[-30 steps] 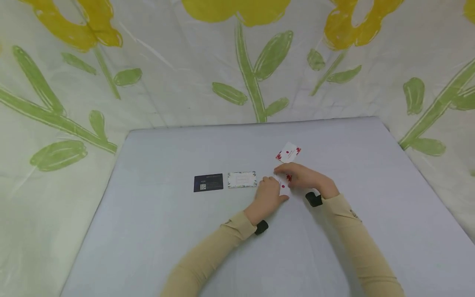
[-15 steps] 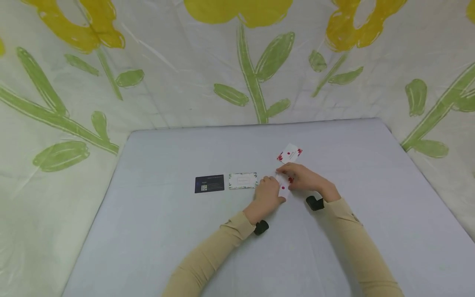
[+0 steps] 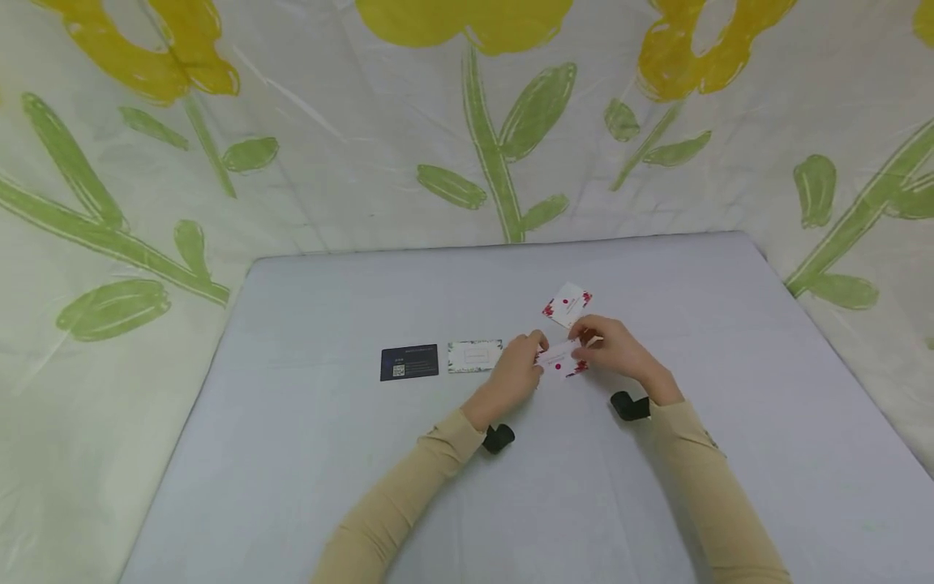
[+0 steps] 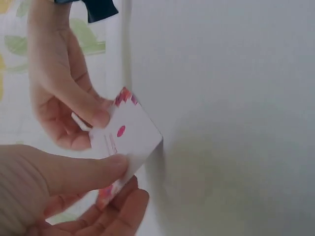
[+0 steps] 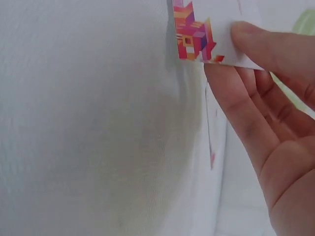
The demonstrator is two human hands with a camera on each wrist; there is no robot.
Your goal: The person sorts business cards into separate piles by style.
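Observation:
Between both hands is a white card (image 3: pixel 560 359) with red patterned corners and a red dot. My left hand (image 3: pixel 516 367) pinches its left end, thumb on top and fingers beneath, as the left wrist view shows. At the other end my right hand (image 3: pixel 613 349) pinches it, and its thumb presses the printed face of the card (image 5: pixel 221 29) in the right wrist view. A second white card (image 3: pixel 567 304) with red corners lies on the table just beyond the right hand. Left of the hands lie a white card with a leafy border (image 3: pixel 474 356) and a dark card (image 3: pixel 409 362).
A pale cloth-covered table (image 3: pixel 292 487) spreads under everything. Behind it hangs a white sheet (image 3: pixel 350 162) painted with yellow flowers and green leaves. Black wrist cameras sit at both cuffs, the left camera (image 3: pixel 499 439) close over the table.
The held card has turned from upright to nearly level across. My left hand has shifted its grip to the left end, while my right hand has moved slightly right. The other cards stay put.

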